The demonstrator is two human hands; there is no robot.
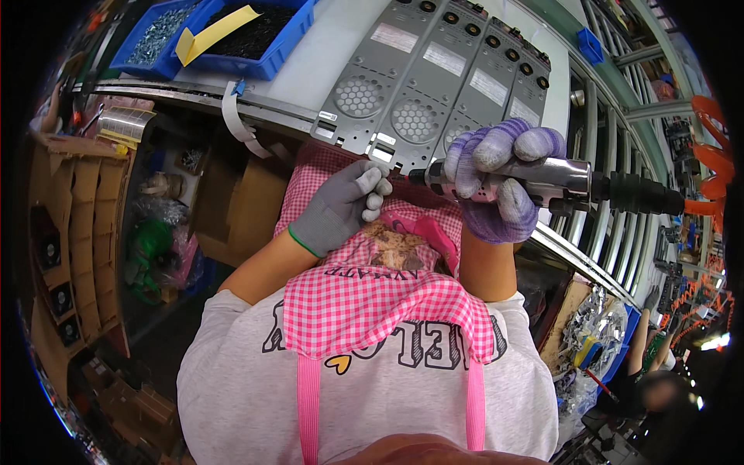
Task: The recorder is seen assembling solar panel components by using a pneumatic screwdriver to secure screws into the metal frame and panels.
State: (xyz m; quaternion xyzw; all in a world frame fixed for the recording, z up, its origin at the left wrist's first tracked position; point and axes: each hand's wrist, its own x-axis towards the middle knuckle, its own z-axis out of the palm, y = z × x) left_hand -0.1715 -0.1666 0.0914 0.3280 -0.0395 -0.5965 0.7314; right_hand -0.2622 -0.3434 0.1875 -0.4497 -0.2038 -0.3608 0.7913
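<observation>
My right hand (500,174), in a purple and white knit glove, is wrapped round a silver air screwdriver (564,178). The tool lies level, its dark tip pointing left toward my other hand. My left hand (341,203) wears a grey glove with a green cuff. Its fingers are curled and pinched together beside the tip; anything in them is too small to make out. Just beyond both hands, several grey metal panels (403,77) with honeycomb vents lie side by side on the white worktable (310,85), their near edge close to my fingers.
Blue bins of small screws (159,35) and dark parts (252,35) stand at the far left, a yellow card (217,35) across them. A metal roller rack (620,209) runs along the right. An orange coiled air hose (709,155) hangs there. Another person (655,387) is at lower right.
</observation>
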